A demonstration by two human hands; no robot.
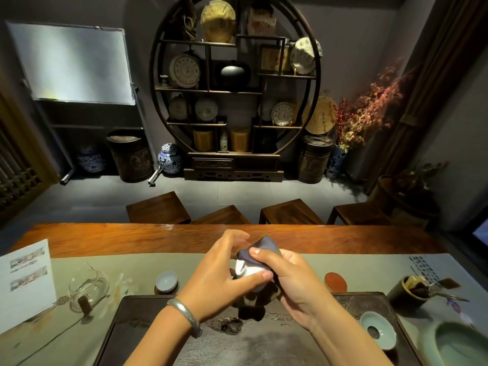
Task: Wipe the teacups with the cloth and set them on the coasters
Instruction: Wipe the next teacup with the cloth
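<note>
You see the wooden tabletop carrying a grey-green runner; a dark tea tray lies at its near edge.

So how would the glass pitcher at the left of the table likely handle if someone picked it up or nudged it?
The glass pitcher looks thin-walled and clear, so it is probably fragile and fairly light for its size. Its smooth glass may be slippery in a bare hand. It stands upright on the cloth runner with a wide body, so a light nudge would likely slide it rather than tip it.

You're in a tea room: a round display shelf of tea cakes, low stools, a stone tea tray on the surface.
</note>
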